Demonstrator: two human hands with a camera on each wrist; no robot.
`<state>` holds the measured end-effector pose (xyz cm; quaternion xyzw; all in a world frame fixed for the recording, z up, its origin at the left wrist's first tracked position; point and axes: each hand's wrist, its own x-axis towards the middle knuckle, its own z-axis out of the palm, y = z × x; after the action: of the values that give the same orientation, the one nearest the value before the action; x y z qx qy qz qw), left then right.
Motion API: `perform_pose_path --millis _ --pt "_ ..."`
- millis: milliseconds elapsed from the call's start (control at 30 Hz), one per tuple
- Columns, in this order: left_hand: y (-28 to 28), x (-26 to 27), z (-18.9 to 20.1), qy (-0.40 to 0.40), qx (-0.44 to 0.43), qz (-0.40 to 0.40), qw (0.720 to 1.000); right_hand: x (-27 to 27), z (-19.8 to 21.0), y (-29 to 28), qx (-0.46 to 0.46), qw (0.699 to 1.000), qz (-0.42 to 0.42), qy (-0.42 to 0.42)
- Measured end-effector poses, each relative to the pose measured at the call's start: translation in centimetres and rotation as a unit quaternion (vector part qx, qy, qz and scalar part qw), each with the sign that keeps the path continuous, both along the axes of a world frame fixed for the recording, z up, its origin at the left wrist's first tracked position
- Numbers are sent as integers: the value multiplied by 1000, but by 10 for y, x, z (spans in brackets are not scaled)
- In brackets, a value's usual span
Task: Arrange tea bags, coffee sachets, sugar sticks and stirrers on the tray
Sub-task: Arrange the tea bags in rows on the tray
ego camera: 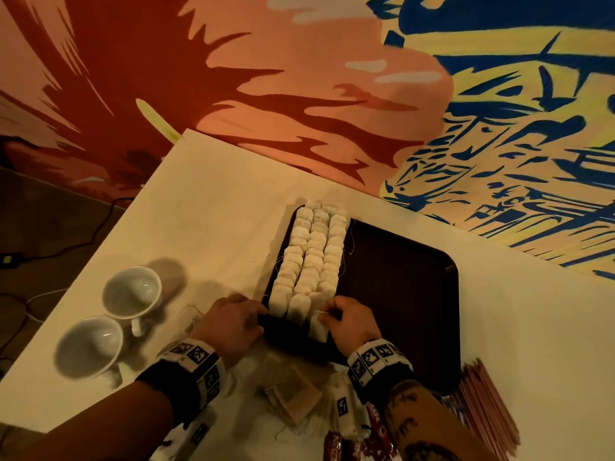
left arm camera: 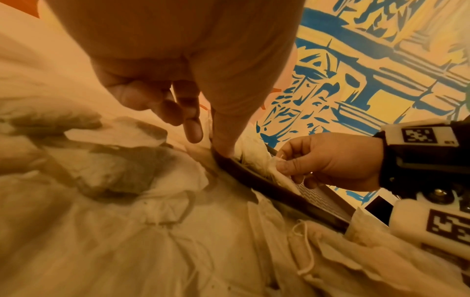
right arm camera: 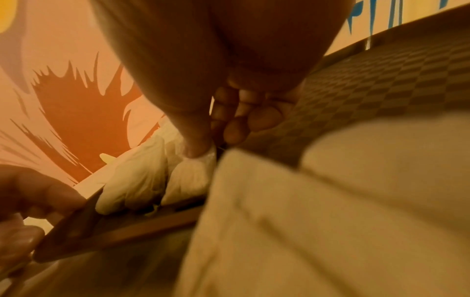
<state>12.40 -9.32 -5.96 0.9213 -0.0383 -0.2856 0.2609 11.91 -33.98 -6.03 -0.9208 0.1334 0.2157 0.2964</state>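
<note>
A dark brown tray (ego camera: 399, 294) lies on the white table. Three neat rows of tea bags (ego camera: 312, 257) fill its left part. My right hand (ego camera: 327, 316) pinches one tea bag (ego camera: 317, 327) at the near end of the right-hand row, just above the tray floor; the right wrist view shows thumb and fingers closed on that tea bag's (right arm camera: 193, 176) top edge. My left hand (ego camera: 256, 319) holds the tray's near-left corner, with the thumb pressed on the tray rim (left arm camera: 254, 176) and fingers outside it.
Two white cups (ego camera: 133, 291) (ego camera: 90, 346) stand left of the tray. Loose tea bags (ego camera: 296, 394) are heaped near the table's front edge, with red sachets (ego camera: 336, 444) beside them and a bundle of pinkish sticks (ego camera: 489, 410) at the right. The tray's right half is bare.
</note>
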Motion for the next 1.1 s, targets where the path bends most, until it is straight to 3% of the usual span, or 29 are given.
perform_pose_path --millis 633,867,1000,1100 --pt "-5 2 6 3 22 -5 1000 10 -1 -2 -15 999 -29 30" --pt "22 -1 22 -28 -12 49 998 5 8 -2 -10 998 -58 18" --pt "53 -17 43 -27 -26 78 996 -14 12 8 -63 998 -19 8" --pt "71 -37 48 -18 -9 57 998 -35 10 17 -81 996 31 24"
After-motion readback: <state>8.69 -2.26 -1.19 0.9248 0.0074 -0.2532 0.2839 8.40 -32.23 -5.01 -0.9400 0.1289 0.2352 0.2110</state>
